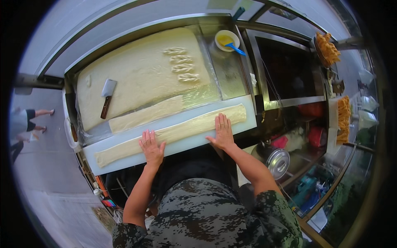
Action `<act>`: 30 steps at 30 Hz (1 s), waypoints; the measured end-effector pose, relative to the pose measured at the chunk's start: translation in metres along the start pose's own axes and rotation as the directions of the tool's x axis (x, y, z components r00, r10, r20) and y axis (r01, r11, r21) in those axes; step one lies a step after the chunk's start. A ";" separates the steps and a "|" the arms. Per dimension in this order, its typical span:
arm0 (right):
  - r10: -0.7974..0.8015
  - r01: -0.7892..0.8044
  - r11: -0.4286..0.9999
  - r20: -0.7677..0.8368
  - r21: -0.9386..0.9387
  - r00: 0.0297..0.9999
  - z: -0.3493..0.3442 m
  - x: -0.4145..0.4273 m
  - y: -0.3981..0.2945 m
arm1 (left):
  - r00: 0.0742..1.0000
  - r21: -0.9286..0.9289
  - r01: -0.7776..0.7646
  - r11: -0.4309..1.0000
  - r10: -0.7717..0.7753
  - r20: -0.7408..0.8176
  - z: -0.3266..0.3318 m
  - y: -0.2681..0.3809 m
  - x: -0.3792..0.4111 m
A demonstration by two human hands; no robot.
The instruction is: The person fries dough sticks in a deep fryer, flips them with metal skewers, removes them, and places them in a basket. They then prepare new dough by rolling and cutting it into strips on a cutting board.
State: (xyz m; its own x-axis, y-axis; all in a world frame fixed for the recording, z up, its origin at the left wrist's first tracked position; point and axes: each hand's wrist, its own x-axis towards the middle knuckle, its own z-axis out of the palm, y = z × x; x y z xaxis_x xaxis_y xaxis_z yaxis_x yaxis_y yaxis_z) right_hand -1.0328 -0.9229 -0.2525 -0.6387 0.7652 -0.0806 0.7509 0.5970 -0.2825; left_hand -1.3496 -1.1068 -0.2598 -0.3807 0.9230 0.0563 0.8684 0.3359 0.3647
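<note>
A long flat strip of dough (pixel 186 127) lies along a white cutting board (pixel 176 147). Both palms face down with fingers apart: my left hand (pixel 152 148) rests at the strip's near edge, left of its middle, and my right hand (pixel 222 131) touches the same edge further right. Beyond the board, a shorter dough strip (pixel 149 114) lies beside a large dough sheet (pixel 136 65). On the sheet are a cleaver (pixel 108 88) with a wooden handle, at the left, and several twisted dough pieces (pixel 180 68), in a column at the right.
A white bowl (pixel 219 46) of yellow liquid holds a blue brush (pixel 236 49) at the back. A metal-framed dark panel (pixel 288 68) stands right of the worktop. Fried dough sticks (pixel 343 119) lie far right; a lidded metal pot (pixel 278 163) is near my right arm. A person (pixel 23 121) is at far left.
</note>
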 end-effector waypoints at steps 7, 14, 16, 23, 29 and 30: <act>0.097 -0.099 0.994 -0.057 -0.040 0.994 -0.015 -0.007 0.051 | 0.970 -0.107 -0.207 0.972 0.219 0.110 0.012 0.059 0.031; 0.624 -0.534 0.777 -0.295 0.332 0.724 -0.024 0.034 0.110 | 0.863 -0.179 -0.444 0.878 0.473 0.176 0.038 0.156 0.059; 0.769 -0.642 0.603 -0.130 0.473 0.626 -0.039 0.045 0.113 | 0.829 -0.184 -0.500 0.846 0.529 0.183 0.054 0.183 0.063; 0.721 -0.718 0.649 0.096 0.251 0.686 -0.067 0.057 0.100 | 0.743 -0.212 -0.595 0.775 0.631 0.224 0.088 0.243 0.065; 0.382 -0.292 0.906 -0.299 0.306 0.874 -0.039 0.035 0.109 | 0.742 -0.188 -0.593 0.783 0.622 0.249 0.094 0.253 0.061; 0.431 -0.315 0.861 -0.242 0.400 0.870 -0.039 0.036 0.114 | 0.738 -0.187 -0.596 0.781 0.624 0.255 0.094 0.252 0.062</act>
State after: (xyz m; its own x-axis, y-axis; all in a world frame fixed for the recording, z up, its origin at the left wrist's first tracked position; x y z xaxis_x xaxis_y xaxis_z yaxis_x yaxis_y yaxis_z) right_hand -0.9638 -0.8181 -0.2498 -0.1916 0.9807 0.0392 0.7803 0.1764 -0.6001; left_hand -1.1242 -0.9475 -0.2522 0.3423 0.9390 0.0320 0.8455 -0.3227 0.4253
